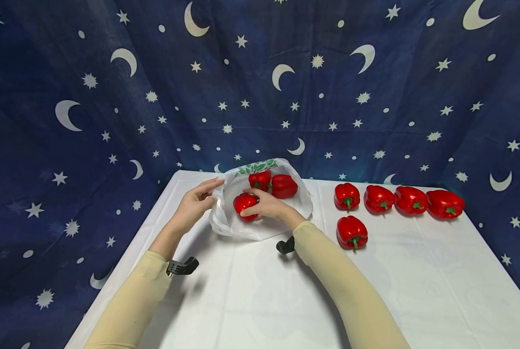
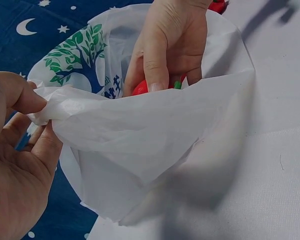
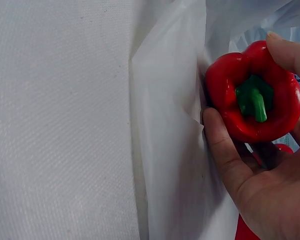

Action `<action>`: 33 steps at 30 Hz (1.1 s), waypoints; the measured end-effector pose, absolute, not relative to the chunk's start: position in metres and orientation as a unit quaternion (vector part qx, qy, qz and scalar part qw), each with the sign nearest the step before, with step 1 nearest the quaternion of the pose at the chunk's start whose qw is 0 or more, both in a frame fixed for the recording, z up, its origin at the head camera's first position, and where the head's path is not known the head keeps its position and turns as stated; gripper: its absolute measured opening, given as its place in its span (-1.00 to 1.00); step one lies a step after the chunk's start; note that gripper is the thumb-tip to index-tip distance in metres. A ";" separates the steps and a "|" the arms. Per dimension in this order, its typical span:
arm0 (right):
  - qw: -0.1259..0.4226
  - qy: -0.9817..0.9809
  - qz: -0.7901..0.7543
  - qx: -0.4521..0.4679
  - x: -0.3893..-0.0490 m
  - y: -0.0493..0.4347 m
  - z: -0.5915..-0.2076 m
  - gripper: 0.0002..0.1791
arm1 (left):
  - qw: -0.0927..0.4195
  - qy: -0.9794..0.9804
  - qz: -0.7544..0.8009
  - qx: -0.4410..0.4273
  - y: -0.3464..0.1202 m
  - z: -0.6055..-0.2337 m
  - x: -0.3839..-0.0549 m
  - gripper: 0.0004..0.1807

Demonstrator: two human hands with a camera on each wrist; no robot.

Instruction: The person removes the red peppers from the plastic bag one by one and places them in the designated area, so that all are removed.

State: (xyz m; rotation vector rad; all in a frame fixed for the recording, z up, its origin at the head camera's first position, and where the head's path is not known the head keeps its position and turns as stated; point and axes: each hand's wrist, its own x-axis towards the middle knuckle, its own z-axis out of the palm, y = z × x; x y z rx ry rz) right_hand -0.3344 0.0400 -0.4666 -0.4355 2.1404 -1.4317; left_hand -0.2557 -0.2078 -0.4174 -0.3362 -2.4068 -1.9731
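Note:
A white plastic bag (image 1: 301, 206) with a green leaf print lies with its mouth wide on the table. My left hand (image 1: 193, 206) pinches the bag's left rim between thumb and fingers, as the left wrist view shows up close. Inside the bag's mouth, my right hand (image 1: 268, 204) grips a red bell pepper (image 3: 222, 82), its green stem facing the right wrist camera. Behind that hand, two more red peppers, one at the back (image 1: 260, 179) and one to its right (image 1: 284, 186), lie in the bag.
Right of the bag, several red bell peppers (image 1: 379, 199) stand in a row along the back of the white table (image 1: 251, 300). Another single pepper (image 1: 351, 232) sits in front of the row's left end. A dark blue cloth (image 1: 251, 87) with moons and stars hangs behind.

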 end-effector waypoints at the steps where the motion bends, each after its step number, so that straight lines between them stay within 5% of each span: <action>1: 0.261 0.791 -0.529 -0.160 -0.334 0.040 -0.467 -0.04 | 0.005 -0.769 -0.630 -0.107 -0.208 -0.417 -0.256 -0.43; 33: 0.216 0.819 -0.503 -0.172 -0.321 0.053 -0.446 -0.07 | 0.013 -0.759 -0.640 -0.124 -0.205 -0.416 -0.256 -0.42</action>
